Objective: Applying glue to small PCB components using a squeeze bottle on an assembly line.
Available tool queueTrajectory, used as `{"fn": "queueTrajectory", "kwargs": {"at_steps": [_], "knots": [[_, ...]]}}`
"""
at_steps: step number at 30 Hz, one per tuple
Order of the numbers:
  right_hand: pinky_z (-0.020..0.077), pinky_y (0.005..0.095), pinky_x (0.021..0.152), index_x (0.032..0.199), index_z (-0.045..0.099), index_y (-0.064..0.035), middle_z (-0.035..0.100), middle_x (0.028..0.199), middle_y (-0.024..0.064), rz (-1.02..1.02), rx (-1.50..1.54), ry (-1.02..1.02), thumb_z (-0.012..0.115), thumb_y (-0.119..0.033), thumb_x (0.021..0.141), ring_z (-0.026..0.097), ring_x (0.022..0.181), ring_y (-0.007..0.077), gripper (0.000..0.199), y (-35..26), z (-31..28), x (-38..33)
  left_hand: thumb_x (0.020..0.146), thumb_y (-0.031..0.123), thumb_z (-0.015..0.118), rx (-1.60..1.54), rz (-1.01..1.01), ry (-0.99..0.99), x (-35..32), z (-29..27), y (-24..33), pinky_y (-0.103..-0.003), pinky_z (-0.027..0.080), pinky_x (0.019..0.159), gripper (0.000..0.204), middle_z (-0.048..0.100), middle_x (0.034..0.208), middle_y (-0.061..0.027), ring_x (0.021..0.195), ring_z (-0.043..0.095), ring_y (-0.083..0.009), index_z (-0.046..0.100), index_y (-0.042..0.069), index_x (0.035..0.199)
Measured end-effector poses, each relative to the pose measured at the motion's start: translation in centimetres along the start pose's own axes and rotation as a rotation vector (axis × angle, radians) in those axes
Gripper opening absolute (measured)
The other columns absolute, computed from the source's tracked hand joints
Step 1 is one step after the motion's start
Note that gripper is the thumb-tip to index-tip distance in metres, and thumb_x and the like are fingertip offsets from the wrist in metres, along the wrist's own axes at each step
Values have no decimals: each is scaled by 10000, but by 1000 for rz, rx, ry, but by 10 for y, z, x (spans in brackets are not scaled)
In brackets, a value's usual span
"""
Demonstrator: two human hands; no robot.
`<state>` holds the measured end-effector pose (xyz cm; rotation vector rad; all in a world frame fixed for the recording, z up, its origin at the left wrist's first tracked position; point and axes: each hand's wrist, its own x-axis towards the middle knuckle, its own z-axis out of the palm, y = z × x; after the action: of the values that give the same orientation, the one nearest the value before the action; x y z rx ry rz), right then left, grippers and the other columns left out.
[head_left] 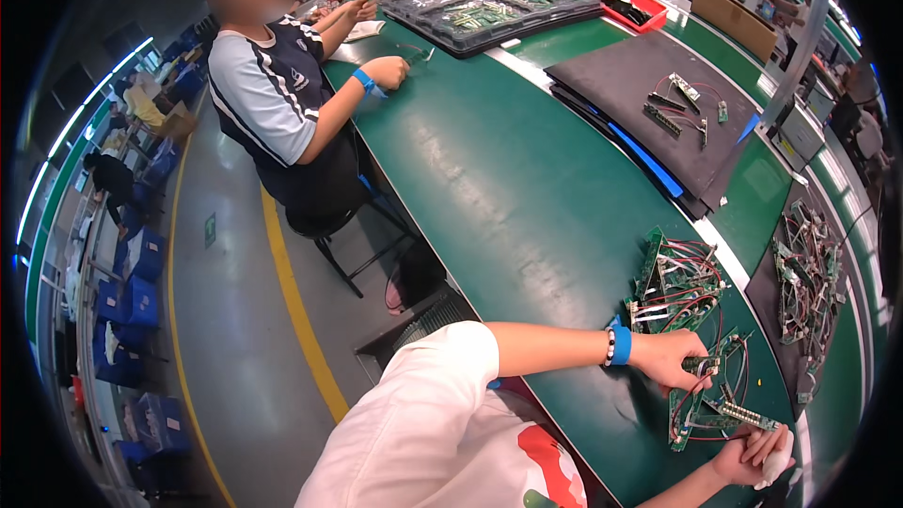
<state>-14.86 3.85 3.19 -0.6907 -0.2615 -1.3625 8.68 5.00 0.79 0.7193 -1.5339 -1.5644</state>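
Spanning part of the green bench (508, 169), your left forearm (555, 350) is pointing rightward; your right forearm (691, 489) is showing at the lower edge. Farther along, a co-worker (268, 85) is sitting near a black tray (527, 32). Your left hand (666, 358) is clasping a green circuit board (698, 366) beside wired boards (673, 277); your right hand (743, 457) is gripping a narrow board (748, 416), fingers curled together.

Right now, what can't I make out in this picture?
Head view:
One circuit board: partly covered by the left hand.
The right forearm: cut off by the lower edge.
Details of green pieces in the black tray: too small.
Dark contents of the red bin: too small to identify.
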Motion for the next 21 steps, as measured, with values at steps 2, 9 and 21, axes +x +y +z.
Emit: {"fn": "queueTrajectory", "kwargs": {"at_steps": [2, 9, 21], "knots": [[241, 199, 439, 692, 372, -38, 290, 484, 5, 7, -1, 10, 437, -319, 821, 218, 334, 70, 316, -1, -2, -1, 735, 134, 525, -16, -22, -49, 2, -1, -2, -221, 467, 417, 133, 603, 662, -54, 484, 563, -113, 553, 5, 718], [234, 206, 455, 692, 382, -54, 282, 460, -2, 20, 27, -17, 440, -324, 817, 210, 343, 72, 303, -2, -2, -1, 742, 128, 524, -74, -14, -93, 8, -2, -11, -220, 475, 435, 135, 610, 702, -61, 529, 572, -115, 535, -6, 726], [127, 203, 361, 627, 374, -82, 275, 411, -15, -118, 69, 223, 567, -223, 742, 197, 310, 48, 265, -6, -6, -6, 726, 123, 575, -161, -35, -57, 5, -1, -12, -222, 465, 465, 137, 589, 696, -51, 587, 551, -91, 532, -6, 745]]}}
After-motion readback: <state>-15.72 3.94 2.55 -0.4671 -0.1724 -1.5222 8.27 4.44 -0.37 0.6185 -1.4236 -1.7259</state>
